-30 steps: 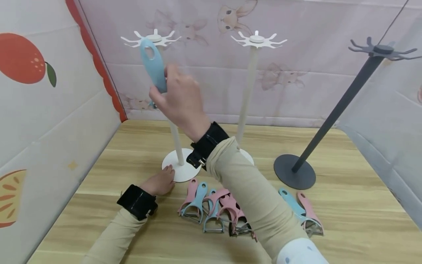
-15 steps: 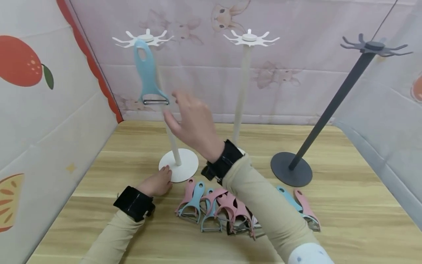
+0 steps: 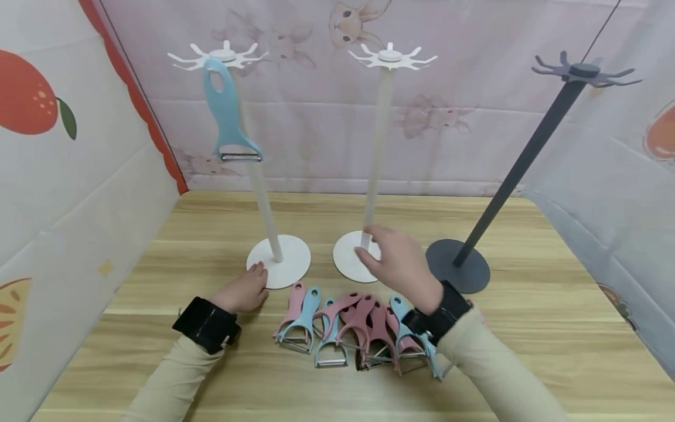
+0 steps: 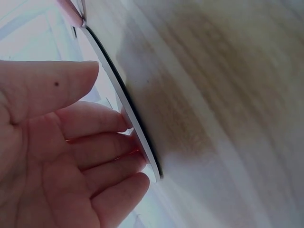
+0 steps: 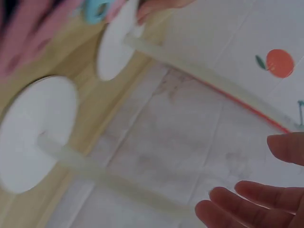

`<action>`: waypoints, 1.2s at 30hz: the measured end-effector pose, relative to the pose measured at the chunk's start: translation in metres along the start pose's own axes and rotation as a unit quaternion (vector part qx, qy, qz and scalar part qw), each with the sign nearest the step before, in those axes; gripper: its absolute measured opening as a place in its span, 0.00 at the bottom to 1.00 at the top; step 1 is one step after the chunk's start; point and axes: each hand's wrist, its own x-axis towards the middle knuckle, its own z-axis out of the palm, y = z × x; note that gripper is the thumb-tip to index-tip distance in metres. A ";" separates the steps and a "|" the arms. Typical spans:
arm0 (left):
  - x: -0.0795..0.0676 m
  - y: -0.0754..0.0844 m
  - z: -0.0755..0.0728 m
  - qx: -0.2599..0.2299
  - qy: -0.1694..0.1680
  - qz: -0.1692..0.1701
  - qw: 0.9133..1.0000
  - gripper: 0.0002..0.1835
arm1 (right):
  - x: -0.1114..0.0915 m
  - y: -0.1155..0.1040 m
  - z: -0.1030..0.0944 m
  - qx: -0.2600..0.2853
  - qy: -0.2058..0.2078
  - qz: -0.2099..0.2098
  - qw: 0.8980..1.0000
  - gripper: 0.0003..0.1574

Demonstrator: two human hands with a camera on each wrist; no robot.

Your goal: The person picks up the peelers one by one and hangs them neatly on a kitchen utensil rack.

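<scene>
A blue peeler (image 3: 224,108) hangs by its handle hole from the hook rack of the left white stand (image 3: 266,199), its blade end down. My left hand (image 3: 245,289) rests its extended fingertips on the rim of that stand's round base (image 3: 287,264); in the left wrist view the fingers (image 4: 109,154) touch the base edge and the thumb stays apart. My right hand (image 3: 403,264) holds nothing, in front of the middle white stand (image 3: 375,170) and above the table. In the right wrist view its fingers (image 5: 256,204) are spread from the thumb.
Several pink and blue peelers lie in an overlapping pile, including a pink peeler (image 3: 361,322) and a blue peeler (image 3: 306,319), on the wooden table (image 3: 263,387) before the stands. A dark grey stand (image 3: 519,164) stands at the right. Printed cloth walls (image 3: 316,140) enclose the table.
The right hand has let go of the blue peeler, which now hangs on the left stand. It has moved right and down toward the middle stand. The left hand stays at the base.
</scene>
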 end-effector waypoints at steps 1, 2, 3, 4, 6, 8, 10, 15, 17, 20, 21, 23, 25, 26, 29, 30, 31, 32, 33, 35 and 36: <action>-0.001 0.000 -0.001 -0.001 0.001 0.000 1.000 0.24 | -0.005 0.007 0.000 -0.007 -0.002 0.009 1.000 0.23; -0.002 0.000 -0.001 -0.003 0.002 -0.001 1.000 0.24 | -0.011 0.014 -0.001 -0.012 -0.005 0.020 1.000 0.23; -0.002 0.000 -0.002 -0.004 0.002 -0.002 1.000 0.24 | -0.016 0.020 -0.002 -0.018 -0.010 0.031 0.999 0.24; -0.003 0.000 -0.003 -0.006 0.001 -0.003 1.000 0.24 | -0.021 0.027 -0.002 -0.022 -0.013 0.039 0.999 0.24; -0.004 0.000 -0.003 -0.008 0.002 -0.004 1.000 0.24 | -0.032 0.039 -0.003 -0.031 -0.021 0.055 0.998 0.24; -0.004 0.000 -0.004 -0.005 0.005 -0.002 1.000 0.24 | -0.043 0.052 -0.004 -0.034 -0.035 0.072 0.996 0.23; -0.004 0.000 -0.004 -0.003 0.006 -0.001 1.000 0.24 | -0.055 0.065 -0.006 -0.042 -0.053 0.085 0.994 0.24; -0.003 -0.001 -0.002 -0.003 0.007 0.001 1.000 0.24 | -0.086 0.099 -0.013 -0.069 -0.128 0.141 0.979 0.25; -0.003 -0.001 -0.001 -0.004 0.007 0.002 1.000 0.24 | -0.098 0.111 -0.016 -0.067 -0.176 0.179 0.966 0.22; -0.003 -0.002 0.000 -0.001 0.011 0.006 1.000 0.24 | -0.113 0.124 -0.019 -0.066 -0.239 0.221 0.943 0.19; -0.003 -0.002 0.000 -0.002 0.011 0.005 1.000 0.24 | -0.116 0.128 -0.019 -0.066 -0.255 0.231 0.937 0.19; -0.003 -0.002 0.000 -0.002 0.012 0.006 1.000 0.24 | -0.121 0.133 -0.018 -0.068 -0.272 0.241 0.929 0.18; -0.002 -0.002 0.000 -0.002 0.012 0.005 1.000 0.24 | -0.125 0.137 -0.016 -0.072 -0.280 0.246 0.925 0.17; -0.002 -0.002 0.000 -0.003 0.011 0.003 1.000 0.24 | -0.126 0.138 -0.015 -0.073 -0.280 0.246 0.925 0.17; -0.002 -0.002 0.000 -0.008 0.007 0.000 1.000 0.24 | -0.127 0.140 -0.012 -0.069 -0.279 0.251 0.924 0.18; -0.002 -0.001 0.000 -0.008 0.006 0.001 1.000 0.24 | -0.128 0.141 -0.011 -0.067 -0.279 0.253 0.924 0.19; -0.003 -0.001 0.000 -0.008 0.005 0.001 1.000 0.24 | -0.128 0.142 -0.010 -0.066 -0.277 0.253 0.925 0.21; -0.003 0.000 0.000 -0.009 0.004 0.001 1.000 0.24 | -0.128 0.142 -0.009 -0.065 -0.275 0.252 0.926 0.22; -0.003 0.000 0.000 -0.010 0.002 0.000 1.000 0.25 | -0.128 0.142 -0.007 -0.064 -0.273 0.250 0.927 0.22; -0.003 0.000 -0.001 -0.007 0.001 0.000 1.000 0.25 | -0.129 0.143 -0.006 -0.061 -0.266 0.243 0.931 0.23; -0.003 0.001 -0.001 -0.006 0.001 0.000 1.000 0.25 | -0.129 0.143 -0.005 -0.058 -0.262 0.240 0.933 0.23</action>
